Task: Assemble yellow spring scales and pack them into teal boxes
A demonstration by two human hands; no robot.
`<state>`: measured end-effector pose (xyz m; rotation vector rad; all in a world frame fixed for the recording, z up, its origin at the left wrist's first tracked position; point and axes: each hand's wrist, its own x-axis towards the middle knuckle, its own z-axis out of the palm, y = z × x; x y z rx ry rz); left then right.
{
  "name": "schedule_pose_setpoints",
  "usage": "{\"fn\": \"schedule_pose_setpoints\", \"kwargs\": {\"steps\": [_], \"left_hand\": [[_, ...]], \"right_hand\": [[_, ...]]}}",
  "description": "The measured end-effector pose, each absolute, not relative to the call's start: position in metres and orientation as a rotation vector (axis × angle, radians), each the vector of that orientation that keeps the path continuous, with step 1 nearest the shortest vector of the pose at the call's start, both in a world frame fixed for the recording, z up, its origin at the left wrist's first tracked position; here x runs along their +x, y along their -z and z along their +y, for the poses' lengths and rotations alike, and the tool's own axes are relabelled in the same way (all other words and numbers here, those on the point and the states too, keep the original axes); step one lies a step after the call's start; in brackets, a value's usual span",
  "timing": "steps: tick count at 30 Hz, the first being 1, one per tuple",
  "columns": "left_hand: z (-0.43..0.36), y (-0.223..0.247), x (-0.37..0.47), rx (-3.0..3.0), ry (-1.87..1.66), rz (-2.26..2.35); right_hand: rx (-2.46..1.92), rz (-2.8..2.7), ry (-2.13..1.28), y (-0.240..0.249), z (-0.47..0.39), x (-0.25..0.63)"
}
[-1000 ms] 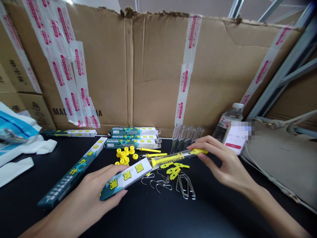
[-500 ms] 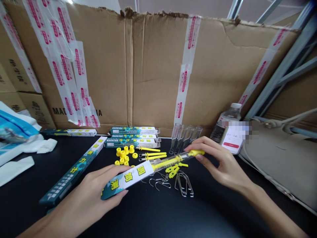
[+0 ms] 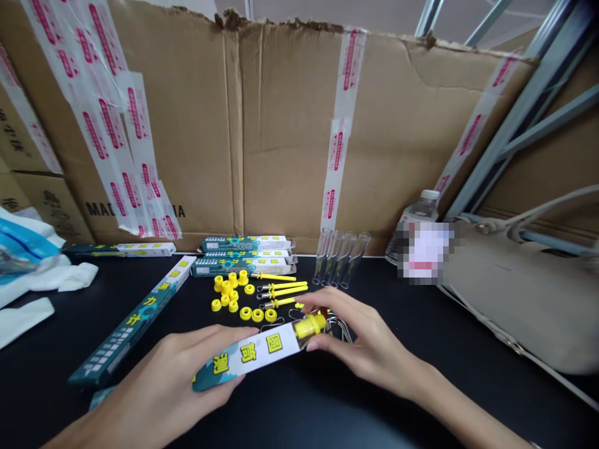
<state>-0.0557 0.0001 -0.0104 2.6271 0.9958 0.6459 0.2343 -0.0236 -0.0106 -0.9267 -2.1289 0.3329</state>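
My left hand (image 3: 180,371) is wrapped round a narrow white-and-green cardboard box (image 3: 262,354) printed with yellow characters, held tilted above the table. A tube spring scale (image 3: 309,325) sits almost wholly inside the box, only its yellow end sticking out of the open mouth. Thumb and fingers of my right hand (image 3: 362,333) close on that yellow end. Behind the hands lie yellow plungers with small springs (image 3: 285,290) and several yellow caps and rings (image 3: 229,290). Wire hooks (image 3: 341,327) are partly hidden by my right hand.
Several clear tubes (image 3: 344,259) stand upright at the back. More boxes lie stacked (image 3: 243,267) at the rear, and one long box (image 3: 135,318) lies at left. A bottle (image 3: 428,206), a blurred phone (image 3: 425,249) and a beige bag (image 3: 524,299) are on the right.
My right hand has moved left toward the box, and the spring scale has slid in from sticking far out to just its yellow end showing. The view has shifted slightly.
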Motion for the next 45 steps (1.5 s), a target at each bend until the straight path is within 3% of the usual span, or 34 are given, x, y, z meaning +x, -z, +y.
{"fn": "schedule_pose_setpoints", "kwargs": {"steps": [7,17,21,30,40,45], "left_hand": [[-0.001,0.015,-0.057,2.602,-0.62,1.013],[0.008,0.016,-0.062,2.65,-0.675,1.088],[0.009,0.016,-0.062,2.634,-0.686,1.116],[0.008,0.008,-0.058,2.606,-0.732,1.098],[0.007,0.012,-0.059,2.598,-0.755,1.088],[0.007,0.01,-0.059,2.623,-0.816,1.05]], "right_hand": [[-1.02,-2.007,-0.323,0.019,-0.025,0.228],[-0.898,-1.495,-1.048,0.02,-0.022,0.22],[-0.88,-1.484,-0.969,0.024,-0.022,0.219],[-0.89,-1.751,-0.414,0.032,-0.022,0.225],[-1.036,-1.866,-0.57,0.022,-0.016,0.232],[-0.971,-1.577,-0.997,0.013,-0.011,0.24]]}}
